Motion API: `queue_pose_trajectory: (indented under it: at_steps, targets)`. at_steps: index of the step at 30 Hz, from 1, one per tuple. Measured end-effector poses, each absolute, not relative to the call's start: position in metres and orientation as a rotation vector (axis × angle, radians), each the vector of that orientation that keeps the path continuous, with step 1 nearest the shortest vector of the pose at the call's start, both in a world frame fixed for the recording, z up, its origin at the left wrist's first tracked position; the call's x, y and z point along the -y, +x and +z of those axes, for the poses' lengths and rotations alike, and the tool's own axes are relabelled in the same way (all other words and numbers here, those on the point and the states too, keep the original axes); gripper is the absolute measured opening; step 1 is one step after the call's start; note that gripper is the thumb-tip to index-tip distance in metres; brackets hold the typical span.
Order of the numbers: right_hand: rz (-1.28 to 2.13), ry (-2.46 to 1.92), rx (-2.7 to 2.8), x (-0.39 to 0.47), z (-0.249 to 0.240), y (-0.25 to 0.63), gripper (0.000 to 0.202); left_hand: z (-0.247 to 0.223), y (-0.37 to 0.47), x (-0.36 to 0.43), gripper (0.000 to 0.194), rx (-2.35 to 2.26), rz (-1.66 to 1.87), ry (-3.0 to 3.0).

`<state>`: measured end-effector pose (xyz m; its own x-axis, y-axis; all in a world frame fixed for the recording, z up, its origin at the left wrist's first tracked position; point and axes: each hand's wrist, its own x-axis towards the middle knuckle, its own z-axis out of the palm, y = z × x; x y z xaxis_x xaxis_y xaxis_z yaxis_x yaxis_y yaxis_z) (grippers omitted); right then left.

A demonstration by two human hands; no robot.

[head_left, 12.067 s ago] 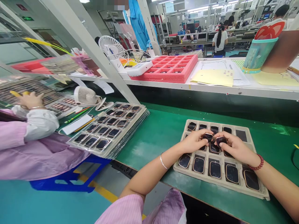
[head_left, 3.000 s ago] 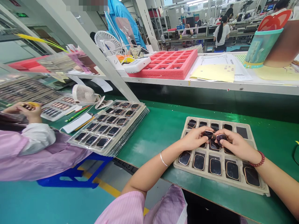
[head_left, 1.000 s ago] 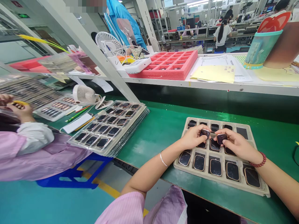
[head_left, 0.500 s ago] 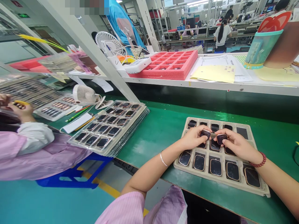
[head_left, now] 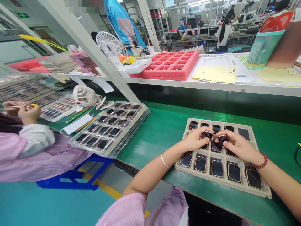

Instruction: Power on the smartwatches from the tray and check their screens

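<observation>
Over a beige tray (head_left: 204, 179) of dark, rounded-square watch cases, both my hands are raised close together. My left hand (head_left: 196, 138) grips one smartwatch case (head_left: 207, 135) with a dark glass face and a thin gold rim. A second smartwatch case (head_left: 223, 139) is pinched between the thumb and fingers of my right hand (head_left: 240, 147). The two cases are side by side with a small gap between them. More cases, such as a front-row watch case (head_left: 217, 168), lie face up in the tray's pockets. One back-right pocket (head_left: 244, 134) shows a flat dark surface without a gold rim.
Left of my tray stands a stack of clear trays (head_left: 113, 125) with similar cases. A small white fan (head_left: 86, 95) and pencils lie beyond it. A co-worker's hands (head_left: 29, 113) hold something at far left. A pink foam tray (head_left: 164, 67) sits on the shelf above.
The case in my left hand has tilted slightly; my right hand is almost still. The co-worker's hands at left have come together and shifted right.
</observation>
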<state>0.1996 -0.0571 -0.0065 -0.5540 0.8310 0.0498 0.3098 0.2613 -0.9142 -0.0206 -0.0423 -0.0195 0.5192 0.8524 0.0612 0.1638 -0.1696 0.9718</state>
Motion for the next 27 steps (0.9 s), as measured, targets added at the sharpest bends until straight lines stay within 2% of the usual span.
queue_pose_trajectory:
  at_steps: [27]
  targets:
    - [1.258,-1.034,2.008,0.0559,-0.0110,0.2009,0.027,-0.0186,-0.0226,0.0430,0.031,-0.917,0.733,1.826]
